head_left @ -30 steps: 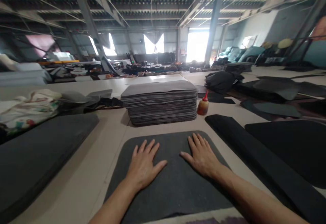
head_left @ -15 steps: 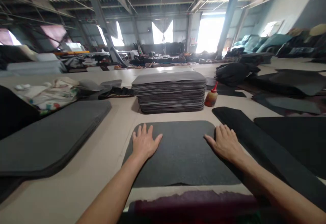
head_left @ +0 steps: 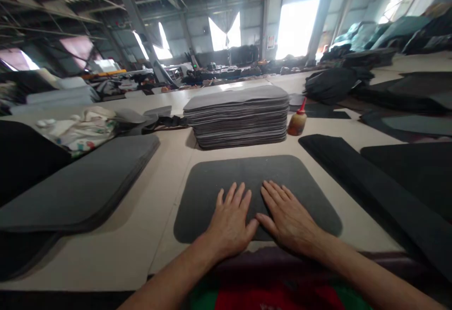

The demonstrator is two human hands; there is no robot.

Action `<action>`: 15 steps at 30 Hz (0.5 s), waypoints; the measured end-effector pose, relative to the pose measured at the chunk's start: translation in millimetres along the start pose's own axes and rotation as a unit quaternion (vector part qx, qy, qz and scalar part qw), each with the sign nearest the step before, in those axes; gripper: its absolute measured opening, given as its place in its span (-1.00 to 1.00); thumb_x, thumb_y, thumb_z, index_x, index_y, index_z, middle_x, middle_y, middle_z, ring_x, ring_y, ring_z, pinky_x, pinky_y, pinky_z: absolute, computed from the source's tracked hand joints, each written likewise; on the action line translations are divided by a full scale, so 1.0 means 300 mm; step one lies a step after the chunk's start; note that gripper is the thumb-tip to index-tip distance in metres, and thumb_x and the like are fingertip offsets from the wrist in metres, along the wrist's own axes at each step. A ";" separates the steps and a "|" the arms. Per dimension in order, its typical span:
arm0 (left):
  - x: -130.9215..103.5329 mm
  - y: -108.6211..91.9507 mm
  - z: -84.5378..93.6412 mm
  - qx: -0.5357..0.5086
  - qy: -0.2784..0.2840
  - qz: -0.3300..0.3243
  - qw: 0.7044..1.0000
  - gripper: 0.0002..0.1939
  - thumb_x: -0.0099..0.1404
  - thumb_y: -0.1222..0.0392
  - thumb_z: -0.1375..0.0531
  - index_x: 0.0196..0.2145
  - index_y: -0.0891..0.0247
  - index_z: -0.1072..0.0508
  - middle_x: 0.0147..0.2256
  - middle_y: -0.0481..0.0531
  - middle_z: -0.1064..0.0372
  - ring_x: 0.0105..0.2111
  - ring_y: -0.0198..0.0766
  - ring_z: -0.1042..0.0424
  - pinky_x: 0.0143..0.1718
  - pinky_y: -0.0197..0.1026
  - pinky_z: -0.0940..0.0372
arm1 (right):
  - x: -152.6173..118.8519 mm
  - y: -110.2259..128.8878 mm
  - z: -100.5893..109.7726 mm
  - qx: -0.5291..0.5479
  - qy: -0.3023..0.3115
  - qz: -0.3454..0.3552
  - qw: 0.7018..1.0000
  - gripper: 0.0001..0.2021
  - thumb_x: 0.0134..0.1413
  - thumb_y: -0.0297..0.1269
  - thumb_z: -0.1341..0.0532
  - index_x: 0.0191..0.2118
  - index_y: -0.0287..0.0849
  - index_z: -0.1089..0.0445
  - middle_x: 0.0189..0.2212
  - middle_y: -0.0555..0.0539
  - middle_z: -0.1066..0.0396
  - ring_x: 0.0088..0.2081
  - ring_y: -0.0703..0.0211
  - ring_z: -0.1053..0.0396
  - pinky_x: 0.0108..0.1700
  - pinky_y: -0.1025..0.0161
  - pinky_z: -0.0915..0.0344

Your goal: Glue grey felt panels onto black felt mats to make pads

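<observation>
A dark gray mat (head_left: pixel 208 178) with round corners is laid flat on the pale, smooth tabletop (head_left: pixel 137 244), in front of a thick stack of thin sheets (head_left: pixel 240 119). Bare room is left along both its sides. The left hand (head_left: pixel 231 223) and right hand (head_left: pixel 290 217) are opened flat on it, with nothing gripped. Before, they were spread wide; now their thumbs are brought close.
</observation>
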State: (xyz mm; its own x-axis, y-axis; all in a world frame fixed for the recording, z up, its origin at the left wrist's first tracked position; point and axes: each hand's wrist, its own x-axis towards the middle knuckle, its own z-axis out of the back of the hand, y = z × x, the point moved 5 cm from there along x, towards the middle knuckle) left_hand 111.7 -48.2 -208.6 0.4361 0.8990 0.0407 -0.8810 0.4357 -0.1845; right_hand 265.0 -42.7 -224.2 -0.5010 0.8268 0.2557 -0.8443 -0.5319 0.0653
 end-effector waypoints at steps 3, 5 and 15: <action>0.000 0.012 0.010 -0.006 0.025 -0.010 1.000 -0.25 0.38 -0.18 -0.06 0.38 0.27 -0.05 0.43 0.26 0.22 0.42 0.18 0.26 0.36 0.43 0.21 | -0.014 -0.023 0.004 -0.006 0.018 0.008 1.000 -0.29 0.36 0.12 -0.01 0.35 -0.41 -0.18 0.36 -0.35 0.00 0.37 -0.26 0.02 0.35 -0.23 -0.01; -0.003 0.015 0.014 -0.008 0.036 -0.022 0.999 -0.14 0.33 -0.30 -0.09 0.38 0.27 -0.02 0.43 0.29 0.25 0.42 0.20 0.28 0.36 0.43 0.21 | -0.030 -0.041 0.004 -0.017 0.016 0.011 1.000 -0.26 0.33 0.16 -0.02 0.35 -0.39 -0.18 0.37 -0.35 0.00 0.37 -0.28 0.02 0.34 -0.25 -0.02; -0.045 0.071 0.043 -0.030 0.086 -0.079 0.993 0.15 0.06 -0.58 -0.15 0.39 0.18 -0.01 0.43 0.23 0.22 0.42 0.21 0.28 0.38 0.39 0.22 | -0.166 -0.183 0.013 -0.066 -0.055 0.022 0.996 -0.29 0.31 0.16 -0.06 0.36 -0.26 -0.18 0.37 -0.32 0.00 0.35 -0.29 -0.04 0.26 -0.29 -0.18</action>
State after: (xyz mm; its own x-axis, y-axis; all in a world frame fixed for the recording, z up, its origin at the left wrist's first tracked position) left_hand 84.7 -50.5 -200.5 0.5968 0.7970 -0.0935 -0.7891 0.5618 -0.2483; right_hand 337.0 -55.3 -236.8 -0.5203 0.7747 0.3594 -0.8435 -0.5320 -0.0744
